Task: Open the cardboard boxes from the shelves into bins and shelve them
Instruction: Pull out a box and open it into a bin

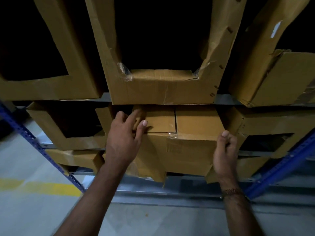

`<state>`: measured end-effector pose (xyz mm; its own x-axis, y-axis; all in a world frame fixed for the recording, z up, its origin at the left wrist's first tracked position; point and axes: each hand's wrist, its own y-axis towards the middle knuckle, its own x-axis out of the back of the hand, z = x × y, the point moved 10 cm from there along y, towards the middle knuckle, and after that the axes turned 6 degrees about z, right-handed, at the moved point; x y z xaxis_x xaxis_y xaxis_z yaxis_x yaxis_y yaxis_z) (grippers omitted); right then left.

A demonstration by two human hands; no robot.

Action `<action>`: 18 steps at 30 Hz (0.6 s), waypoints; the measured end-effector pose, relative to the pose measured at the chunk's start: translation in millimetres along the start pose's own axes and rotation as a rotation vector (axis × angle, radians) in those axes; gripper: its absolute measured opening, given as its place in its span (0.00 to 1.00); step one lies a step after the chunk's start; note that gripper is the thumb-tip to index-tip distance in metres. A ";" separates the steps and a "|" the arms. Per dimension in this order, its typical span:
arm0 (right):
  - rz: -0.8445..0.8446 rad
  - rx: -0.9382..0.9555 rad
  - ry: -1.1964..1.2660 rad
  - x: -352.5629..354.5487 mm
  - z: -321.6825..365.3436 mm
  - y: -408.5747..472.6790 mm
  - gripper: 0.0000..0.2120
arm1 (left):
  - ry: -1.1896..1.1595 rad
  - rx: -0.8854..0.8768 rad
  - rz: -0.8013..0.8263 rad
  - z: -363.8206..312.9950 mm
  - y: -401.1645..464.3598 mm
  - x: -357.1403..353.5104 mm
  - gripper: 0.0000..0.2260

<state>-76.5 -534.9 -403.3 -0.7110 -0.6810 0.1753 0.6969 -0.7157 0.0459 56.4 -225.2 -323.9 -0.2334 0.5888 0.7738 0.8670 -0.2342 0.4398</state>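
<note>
A closed cardboard box [196, 123] with taped top flaps sits in the centre of the middle shelf, sticking out past the shelf front. My left hand [126, 135] rests on the box's top left corner, fingers stretched forward over the flap and thumb lying on the top. My right hand [225, 149] grips the box's front right corner, thumb up and fingers curled round the edge. Above it stands a cardboard bin [158, 86] with its front cut open and a dark inside.
Cut-open cardboard bins [56, 133] flank the box on the left and right [265, 128]. More boxes fill the upper shelf [276, 74] and the lower one. Blue rack uprights [25, 133] frame both sides. Grey floor with a yellow line [42, 186] lies below left.
</note>
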 end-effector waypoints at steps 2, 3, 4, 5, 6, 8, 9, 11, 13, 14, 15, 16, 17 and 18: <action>0.074 0.015 -0.020 0.9 -1.7 7.3 0.34 | -0.010 0.077 -0.018 9.9 -1.4 4.8 0.22; 0.127 0.020 -0.045 -0.2 -2.2 9.0 0.38 | -0.028 0.106 -0.025 14.2 -3.5 5.7 0.21; 0.175 0.012 -0.047 -2.2 -2.1 8.9 0.40 | -0.063 0.129 -0.031 16.9 -5.4 6.9 0.20; 0.217 -0.003 -0.029 -4.1 -3.4 8.8 0.37 | -0.112 0.149 -0.039 18.4 -7.2 8.3 0.19; 0.245 -0.008 0.013 -5.0 -1.1 7.9 0.28 | -0.172 0.166 -0.043 20.8 -8.2 8.4 0.18; 0.298 -0.039 0.135 -8.4 0.6 8.9 0.16 | -0.260 0.201 -0.014 28.5 -7.7 2.8 0.19; 0.330 -0.049 0.174 -10.5 1.5 9.6 0.19 | -0.303 0.235 0.032 36.8 -6.6 -4.4 0.23; 0.395 -0.070 0.180 -12.5 4.3 8.8 0.28 | -0.478 0.368 0.140 51.4 -8.1 -19.5 0.34; 0.433 -0.066 0.152 -9.5 10.4 8.7 0.27 | -0.664 0.460 0.210 53.1 -14.8 -32.6 0.35; 0.453 -0.067 0.144 -7.3 10.7 11.0 0.28 | -0.720 0.468 0.225 49.7 -17.5 -35.4 0.32; 0.480 -0.075 0.150 -5.9 10.4 12.5 0.31 | -0.765 0.470 0.226 48.8 -19.5 -38.3 0.28; 0.504 -0.090 0.167 -5.5 9.7 13.4 0.35 | -0.800 0.478 0.227 48.2 -21.7 -39.2 0.27; 0.517 -0.114 0.178 -6.3 9.4 12.7 0.38 | -0.837 0.493 0.241 48.4 -24.0 -39.8 0.26; 0.518 -0.133 0.182 -6.8 8.8 12.0 0.40 | -0.866 0.511 0.260 49.6 -25.2 -40.2 0.26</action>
<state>-62.5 -537.6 -395.2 -0.2926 -0.9557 -0.0311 0.9496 -0.2865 -0.1273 65.7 -204.6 -388.7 0.2089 0.9684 0.1359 0.9757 -0.1970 -0.0960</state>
